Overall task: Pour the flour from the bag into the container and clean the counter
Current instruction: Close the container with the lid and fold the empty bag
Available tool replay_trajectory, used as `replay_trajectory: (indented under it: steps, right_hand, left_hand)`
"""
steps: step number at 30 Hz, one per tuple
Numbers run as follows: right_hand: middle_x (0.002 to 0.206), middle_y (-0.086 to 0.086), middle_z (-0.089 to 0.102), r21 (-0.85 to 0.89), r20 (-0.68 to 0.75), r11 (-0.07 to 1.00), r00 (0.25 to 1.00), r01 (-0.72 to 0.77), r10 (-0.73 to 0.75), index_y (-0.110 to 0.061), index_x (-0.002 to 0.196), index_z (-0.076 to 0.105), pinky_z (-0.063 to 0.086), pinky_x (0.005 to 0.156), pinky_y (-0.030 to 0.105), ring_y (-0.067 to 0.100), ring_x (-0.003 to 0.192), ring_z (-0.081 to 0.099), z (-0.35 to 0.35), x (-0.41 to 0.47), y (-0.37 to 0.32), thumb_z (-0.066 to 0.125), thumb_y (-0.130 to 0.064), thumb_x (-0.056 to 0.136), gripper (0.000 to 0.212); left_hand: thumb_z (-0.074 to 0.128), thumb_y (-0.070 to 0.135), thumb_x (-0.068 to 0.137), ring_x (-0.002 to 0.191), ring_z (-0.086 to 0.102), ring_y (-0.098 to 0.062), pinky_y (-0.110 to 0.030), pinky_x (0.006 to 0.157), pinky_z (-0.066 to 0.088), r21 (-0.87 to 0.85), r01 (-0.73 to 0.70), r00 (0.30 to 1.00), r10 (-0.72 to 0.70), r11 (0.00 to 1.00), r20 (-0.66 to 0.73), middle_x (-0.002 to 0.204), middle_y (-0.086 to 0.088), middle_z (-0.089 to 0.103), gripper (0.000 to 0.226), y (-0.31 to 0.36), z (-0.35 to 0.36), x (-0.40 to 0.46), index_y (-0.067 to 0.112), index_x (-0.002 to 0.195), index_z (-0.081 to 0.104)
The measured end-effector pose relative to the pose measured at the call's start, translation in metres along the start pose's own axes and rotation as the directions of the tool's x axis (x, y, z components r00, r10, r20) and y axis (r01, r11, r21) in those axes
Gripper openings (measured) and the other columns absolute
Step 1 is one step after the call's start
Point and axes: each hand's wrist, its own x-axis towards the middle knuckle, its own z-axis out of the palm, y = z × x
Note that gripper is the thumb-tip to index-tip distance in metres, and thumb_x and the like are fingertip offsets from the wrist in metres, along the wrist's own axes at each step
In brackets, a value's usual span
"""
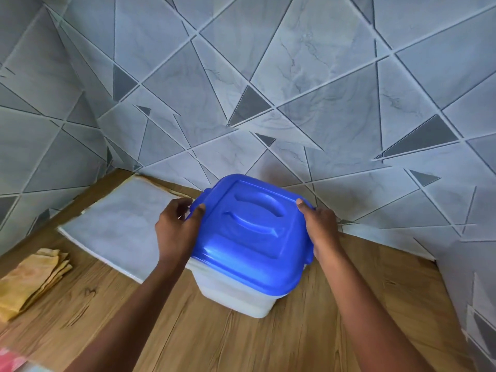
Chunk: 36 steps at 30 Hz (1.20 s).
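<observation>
Container: whitish tub at lower centre of the frame, standing on the wooden counter near the tiled wall.
Lid: blue, sitting on the tub.
Left hand: clamped on the lid's left edge.
Right hand: clamped on the lid's right edge.
Open room: bare counter in front and to the right.
Left side: a grey flat sheet just beside the tub; folded yellow cloth at the frame's left edge.
Hidden: the tub's contents.
Cut off: a blurred pink patch, lower left corner.
</observation>
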Motion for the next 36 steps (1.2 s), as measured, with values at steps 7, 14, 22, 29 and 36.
replay_trajectory:
  steps: [7, 14, 22, 29, 36]
  right_hand:
    - [0.078, 0.010, 0.068, -0.104, 0.009, 0.986, 0.992, 0.130, -0.129, -0.006, 0.072, 0.062, 0.050, 0.064, 0.036, 0.029, 0.074, 0.065, 0.010, -0.007, -0.007, 0.075, -0.042, 0.086, 0.041]
    - [0.089, -0.006, 0.074, -0.023, 0.038, 0.993, 0.993, 0.115, -0.114, -0.027, 0.087, 0.069, 0.059, 0.080, 0.039, 0.020, 0.088, 0.073, 0.010, -0.029, 0.003, 0.079, -0.040, 0.082, 0.017]
    - [0.104, -0.005, 0.080, 0.222, 0.208, 0.928, 0.944, -0.299, 0.255, -0.025, 0.113, 0.075, 0.061, 0.091, 0.044, 0.019, 0.093, 0.078, 0.006, -0.053, 0.015, 0.089, -0.062, 0.059, 0.067]
    - [0.073, -0.001, 0.071, -0.069, -0.137, 0.983, 0.978, -0.170, 0.160, -0.010, 0.075, 0.067, 0.051, 0.062, 0.031, 0.020, 0.070, 0.070, 0.005, -0.065, 0.006, 0.081, -0.074, 0.064, 0.066]
    - [0.097, 0.018, 0.068, -0.216, -0.126, 0.973, 0.990, -0.087, 0.060, 0.012, 0.113, 0.059, 0.059, 0.082, 0.053, 0.022, 0.078, 0.065, 0.005, -0.081, -0.023, 0.079, -0.050, 0.082, 0.073]
  left_hand:
    - [0.068, 0.035, 0.091, 0.105, 0.063, -0.013, -0.031, 0.089, 0.053, 0.046, 0.003, 0.996, -0.007, 0.999, 0.090, 0.111, 0.003, 0.069, 0.036, -0.003, -0.008, 0.010, 0.017, 0.121, 0.067]
    - [0.063, 0.035, 0.094, 0.113, 0.062, -0.016, -0.031, 0.097, 0.050, 0.178, -0.091, 0.977, 0.053, 0.980, 0.209, 0.120, 0.003, 0.069, 0.038, -0.014, -0.014, 0.016, 0.015, 0.126, 0.066]
    - [0.066, 0.068, 0.074, 0.100, 0.065, -0.024, -0.030, 0.077, 0.049, 0.233, -0.029, 0.889, -0.082, 0.972, 0.450, 0.105, 0.000, 0.069, 0.066, -0.011, -0.011, 0.041, 0.017, 0.116, 0.067]
    - [0.067, 0.059, 0.082, 0.108, 0.062, -0.025, -0.031, 0.084, 0.048, 0.222, -0.046, 0.893, -0.060, 0.974, 0.446, 0.114, 0.001, 0.065, 0.063, -0.013, -0.009, 0.044, 0.014, 0.127, 0.063]
    - [0.067, 0.050, 0.087, 0.105, 0.061, -0.023, -0.028, 0.079, 0.043, 0.179, -0.057, 0.895, -0.029, 0.982, 0.444, 0.105, 0.007, 0.057, 0.061, -0.009, -0.012, 0.039, 0.007, 0.129, 0.060]
